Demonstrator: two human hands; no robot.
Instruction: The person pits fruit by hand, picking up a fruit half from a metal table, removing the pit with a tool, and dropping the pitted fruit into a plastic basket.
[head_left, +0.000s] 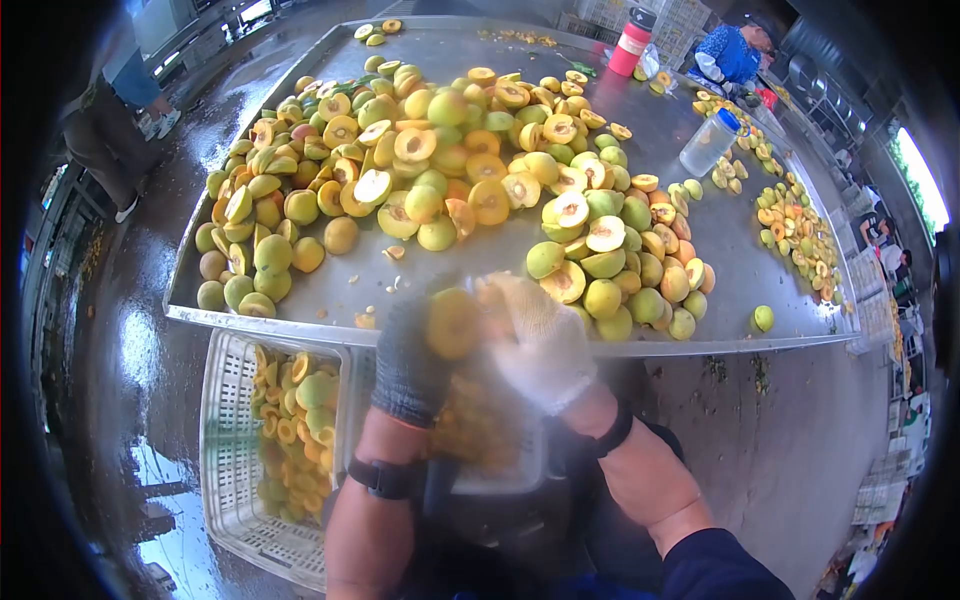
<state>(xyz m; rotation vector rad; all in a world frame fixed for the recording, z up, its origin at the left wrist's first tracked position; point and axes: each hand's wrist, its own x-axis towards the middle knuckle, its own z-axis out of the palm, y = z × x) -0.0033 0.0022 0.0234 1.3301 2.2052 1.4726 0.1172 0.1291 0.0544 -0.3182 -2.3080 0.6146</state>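
Note:
My left hand (410,350), in a dark grey glove, is closed around a yellow-green peach (453,323) just in front of the table's near edge. Close beside it, my right hand (540,340) wears a white knit glove with the fingers curled in toward the peach. What those fingers hold is blurred and cannot be made out. Beyond both hands, a large heap of halved peaches (414,145) covers the left and middle of the metal table (400,270). A second pile of peaches (625,265) lies nearer on the right.
A white plastic crate (225,430) with peach halves stands below at left; another container (500,475) sits under my hands. Farther back are a red bottle (630,42), a clear blue-capped jar (710,143) and a person in blue (735,55). Another person's legs (105,140) show at left.

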